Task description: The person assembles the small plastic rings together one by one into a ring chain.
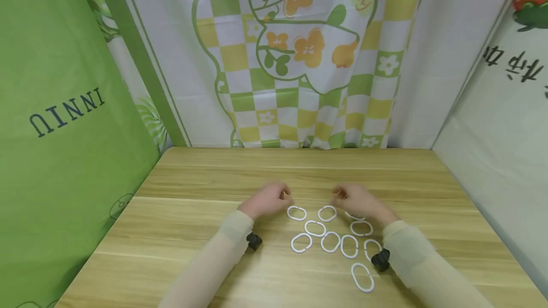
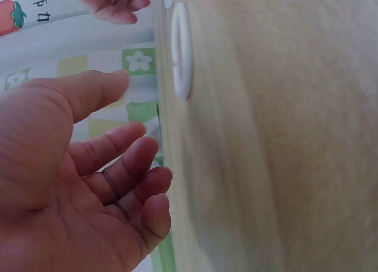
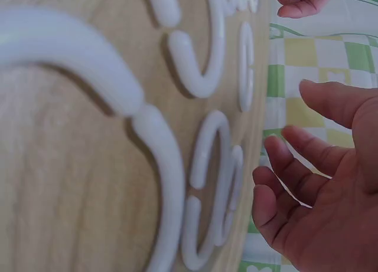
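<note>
A: Two hands over a wooden table [image 1: 180,232], both empty. Left hand [image 1: 266,199] at about 10 o'clock from the cluster of white plastic rings [image 1: 331,241], fingers loosely curled, gripping nothing.

B: Confirmed from the left wrist view: palm bare, fingers relaxed and slightly bent, hovering just beside the table edge. One white ring [image 2: 181,51] lying flat near the fingertips, not touched.

A: Right hand [image 1: 357,201] at about 1 o'clock from the same cluster, fingers likewise loose, holding nothing. Partly covering one ring underneath, contact impossible to tell.

B: Right wrist view: open palm, fingers gently bent, apart from the rings. Several C-shaped rings flat on the wood, each with a small split in its loop.

A: Rings spread in the middle of the table toward 6 o'clock, near the person: two up top just below the hands, a row further down, one lone ring [image 1: 362,277] nearest at about 5 o'clock.

B: Pale sheer sleeves [image 1: 222,251] on both arms. Behind, at 12 o'clock, a checked green-and-yellow curtain [image 1: 299,61] with orange flowers; at 9 o'clock, a plain green cloth [image 1: 55,132] with dark lettering.
</note>
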{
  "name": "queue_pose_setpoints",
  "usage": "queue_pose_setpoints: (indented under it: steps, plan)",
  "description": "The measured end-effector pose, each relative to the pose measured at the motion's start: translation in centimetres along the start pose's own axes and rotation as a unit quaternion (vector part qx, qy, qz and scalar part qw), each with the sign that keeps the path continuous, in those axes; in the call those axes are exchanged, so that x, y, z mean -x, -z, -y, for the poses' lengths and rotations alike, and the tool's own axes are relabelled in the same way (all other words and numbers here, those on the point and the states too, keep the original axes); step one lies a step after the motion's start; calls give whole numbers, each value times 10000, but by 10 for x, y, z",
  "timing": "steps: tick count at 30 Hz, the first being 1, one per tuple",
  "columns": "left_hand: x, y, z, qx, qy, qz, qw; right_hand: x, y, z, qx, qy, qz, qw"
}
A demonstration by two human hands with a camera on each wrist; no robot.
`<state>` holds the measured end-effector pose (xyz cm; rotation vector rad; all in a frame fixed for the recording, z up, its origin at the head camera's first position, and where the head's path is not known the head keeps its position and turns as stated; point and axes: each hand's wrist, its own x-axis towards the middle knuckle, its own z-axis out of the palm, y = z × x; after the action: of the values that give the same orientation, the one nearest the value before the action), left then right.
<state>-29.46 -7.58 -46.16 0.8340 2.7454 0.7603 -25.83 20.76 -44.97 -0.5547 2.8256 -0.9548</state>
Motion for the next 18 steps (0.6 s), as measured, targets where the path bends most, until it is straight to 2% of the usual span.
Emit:
queue_pose_setpoints:
  steps: [6,18]
  plan:
    - [1,-6,-1,273,112,272,9992,-3,-8,2,-46,112,154,9998]
    - [1,-10,-5,65,292,681,9972,-10,-13,9,244,-380,589,9972]
